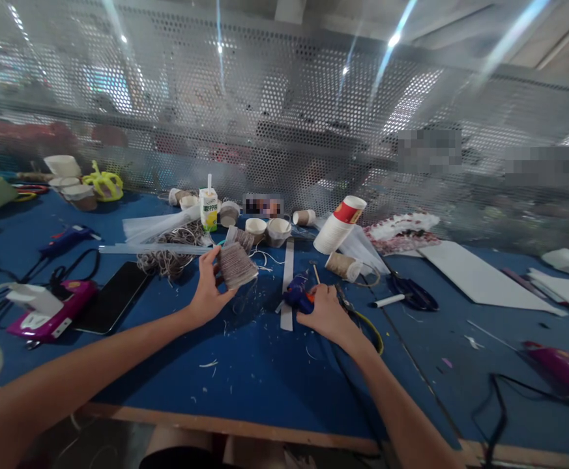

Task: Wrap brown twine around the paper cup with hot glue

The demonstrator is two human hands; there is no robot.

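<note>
My left hand (210, 293) is closed on the rim side of a paper cup wrapped in grey-brown twine (238, 266), tilted above the blue table. Behind that hand lie a tangled heap of the same twine (169, 251) and long translucent glue sticks (152, 249). My right hand (330, 314) has its fingers curled at a blue hot glue gun (296, 292) with an orange trigger; part of the gun is hidden by the fingers. Under the gun runs a pale flat strip (288, 260). A twine-wrapped cup (343, 266) lies on its side beyond my right hand.
A stack of paper cups (335, 231) leans at the back beside a drink carton (208, 210). On the left are a black phone (115, 299), a purple power strip (72, 309) and another glue gun (66, 240). White boards (489, 280) and scissors (414, 293) lie right.
</note>
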